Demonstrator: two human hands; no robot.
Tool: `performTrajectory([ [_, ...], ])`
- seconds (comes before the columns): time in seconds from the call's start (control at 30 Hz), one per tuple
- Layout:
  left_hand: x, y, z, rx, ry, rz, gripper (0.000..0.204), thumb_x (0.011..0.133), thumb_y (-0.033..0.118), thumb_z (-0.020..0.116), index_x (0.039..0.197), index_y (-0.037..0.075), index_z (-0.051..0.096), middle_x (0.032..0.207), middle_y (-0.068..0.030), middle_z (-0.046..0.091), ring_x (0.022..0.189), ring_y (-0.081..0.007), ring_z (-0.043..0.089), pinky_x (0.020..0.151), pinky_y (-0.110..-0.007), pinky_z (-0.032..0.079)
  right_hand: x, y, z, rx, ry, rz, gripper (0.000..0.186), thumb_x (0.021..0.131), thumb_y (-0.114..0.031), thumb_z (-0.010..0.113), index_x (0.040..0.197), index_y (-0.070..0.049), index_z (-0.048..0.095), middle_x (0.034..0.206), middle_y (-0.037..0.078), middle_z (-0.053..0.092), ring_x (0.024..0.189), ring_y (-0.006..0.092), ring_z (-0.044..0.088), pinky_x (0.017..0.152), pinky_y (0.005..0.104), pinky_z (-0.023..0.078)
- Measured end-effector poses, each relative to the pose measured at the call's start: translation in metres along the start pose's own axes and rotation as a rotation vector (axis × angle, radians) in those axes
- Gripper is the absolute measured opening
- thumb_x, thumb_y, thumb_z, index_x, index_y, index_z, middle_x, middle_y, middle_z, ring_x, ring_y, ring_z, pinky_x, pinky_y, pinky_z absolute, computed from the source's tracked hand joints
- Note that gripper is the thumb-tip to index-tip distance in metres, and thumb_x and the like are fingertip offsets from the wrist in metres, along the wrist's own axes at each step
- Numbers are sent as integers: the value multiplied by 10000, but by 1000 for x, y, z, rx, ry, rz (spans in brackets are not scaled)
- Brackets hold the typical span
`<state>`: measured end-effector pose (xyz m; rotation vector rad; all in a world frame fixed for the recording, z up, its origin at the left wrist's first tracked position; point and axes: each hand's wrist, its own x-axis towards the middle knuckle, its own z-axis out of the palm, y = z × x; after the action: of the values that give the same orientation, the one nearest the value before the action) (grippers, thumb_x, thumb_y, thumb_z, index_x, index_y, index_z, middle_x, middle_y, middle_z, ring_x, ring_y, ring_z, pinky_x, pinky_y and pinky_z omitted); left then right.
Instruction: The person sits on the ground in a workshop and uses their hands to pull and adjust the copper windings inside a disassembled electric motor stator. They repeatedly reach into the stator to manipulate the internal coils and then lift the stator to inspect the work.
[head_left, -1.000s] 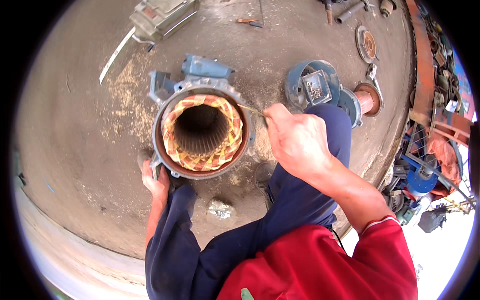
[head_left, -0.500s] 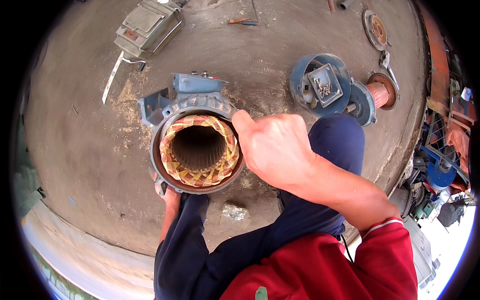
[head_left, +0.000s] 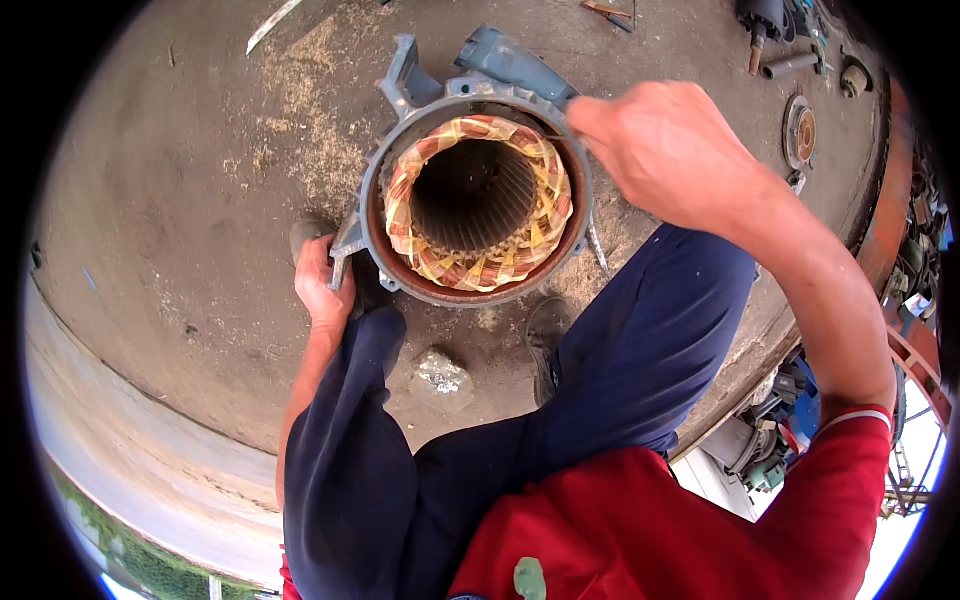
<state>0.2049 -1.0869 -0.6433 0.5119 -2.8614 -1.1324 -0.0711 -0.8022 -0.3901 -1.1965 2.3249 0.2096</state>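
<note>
The round metal motor housing is grey-blue with a rust-brown inner wall, and its thick ring of wire windings is copper-orange, crossed by slanting yellow strips. Bright red marks the cloth shirt, with white sleeve edging and a green patch; the cloth trousers are navy, the floor grey-brown, speckled tan.

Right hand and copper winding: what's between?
In the head view, the motor housing's rim, then a narrow gap before the copper winding. Anything thin at the right hand is too blurred to tell.
</note>
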Motion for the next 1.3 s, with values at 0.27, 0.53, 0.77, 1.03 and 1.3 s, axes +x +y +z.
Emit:
performTrajectory([
  [0.27, -1, 13, -5, -22, 97, -4, 84, 869, 26, 699, 951, 44, 696, 823, -127, 624, 743, -336, 635, 697, -422, 517, 23, -25, -28, -82, 109, -91, 101, 841, -121, 631, 878, -29, 644, 717, 187, 696, 735, 382, 720, 630, 485, 563],
  [0.53, 0, 9, -4, -19, 81, -52, 72, 861, 35, 692, 932, 45, 687, 846, -145, 645, 794, -365, 657, 714, -442, 530, 57, -25, -15, -17, 124, -184, 81, 873, -124, 612, 911, -53, 599, 692, 181, 678, 692, 391, 700, 580, 502, 526],
  [0.77, -2, 9, -8, -29, 111, -84, 66, 844, 38, 691, 910, 40, 688, 854, -137, 658, 808, -355, 668, 723, -452, 540, 16, -7, -43, -58, 23, -125, 97, 936, -137, 591, 884, -68, 546, 652, 159, 633, 651, 386, 672, 584, 495, 523],
  [1.03, 1, 9, -8, -72, 140, -51, 72, 845, 38, 689, 915, 35, 675, 869, -139, 662, 832, -363, 667, 747, -449, 539, 93, -43, -50, -292, -76, -449, 90, 851, -143, 616, 865, -64, 575, 696, 145, 673, 692, 360, 698, 573, 478, 517],
  [1.3, -7, -1, -5, -73, 146, -72, 81, 861, 71, 681, 938, 47, 687, 877, -143, 665, 835, -366, 674, 745, -455, 546, 108, -95, -65, -260, 1, -715, 140, 784, -112, 635, 782, -60, 505, 625, 105, 551, 639, 346, 629, 586, 449, 500],
])
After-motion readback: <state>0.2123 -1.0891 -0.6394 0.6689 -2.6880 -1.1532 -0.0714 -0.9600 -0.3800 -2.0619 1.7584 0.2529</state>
